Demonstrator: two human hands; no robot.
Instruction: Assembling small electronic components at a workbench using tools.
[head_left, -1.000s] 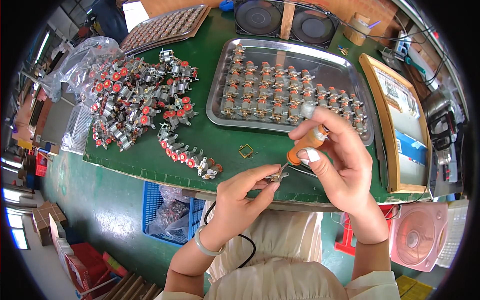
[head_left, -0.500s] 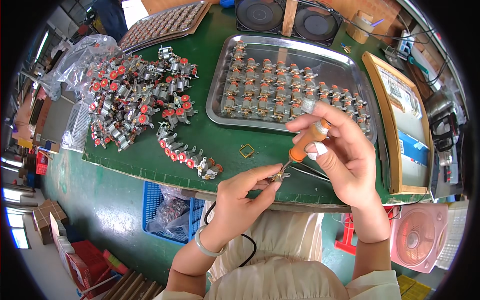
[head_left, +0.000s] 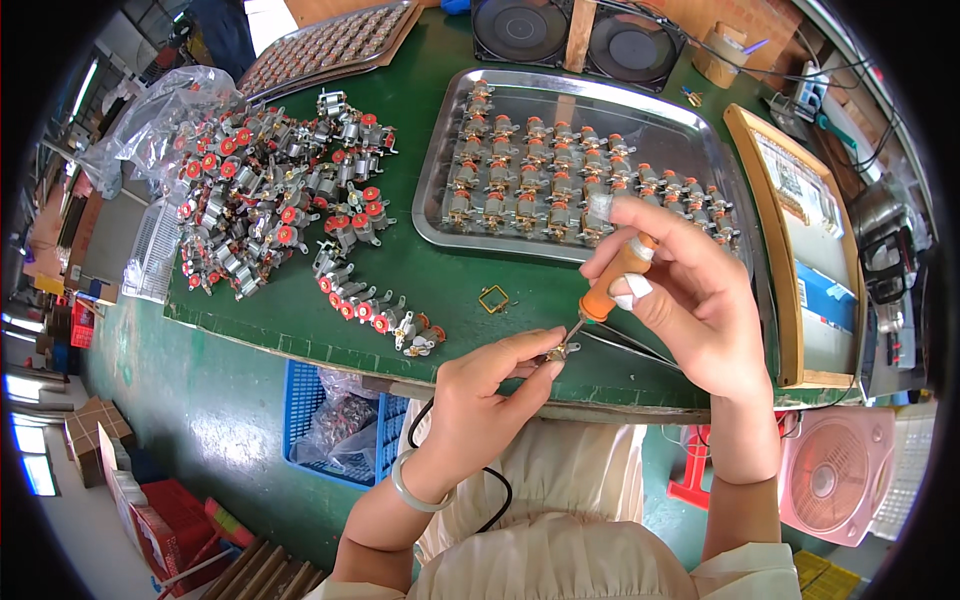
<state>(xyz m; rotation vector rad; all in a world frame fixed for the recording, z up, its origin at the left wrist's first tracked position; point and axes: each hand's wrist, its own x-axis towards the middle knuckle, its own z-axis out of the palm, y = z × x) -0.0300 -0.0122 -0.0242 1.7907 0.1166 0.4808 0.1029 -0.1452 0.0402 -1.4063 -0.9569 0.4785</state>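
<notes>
At the table's near edge, my left hand point(head_left: 488, 400) pinches a small metal electrical component point(head_left: 558, 353) between thumb and fingertips. My right hand point(head_left: 705, 315) grips a screwdriver with an orange handle point(head_left: 612, 283), thumb and fingers around it, white tape on the thumb and index fingertip. The screwdriver's thin shaft slants down to the left, its tip at the component; the fingers partly hide the contact. Just beyond lies a small brass-coloured square frame point(head_left: 493, 299). A curved row of similar components with red discs point(head_left: 365, 312) sits to the left.
A metal tray point(head_left: 432, 225) holds rows of components beyond my hands. Left of it is a large heap of components point(head_left: 250, 200) by a clear plastic bag point(head_left: 170, 110). A thin metal tool point(head_left: 640, 345) lies under my right hand; a wooden-framed box point(head_left: 790, 345) stands at right.
My right hand has turned a little around the screwdriver, its index fingertip shifting left and its wrist slightly right. My left hand stays nearly still with the component.
</notes>
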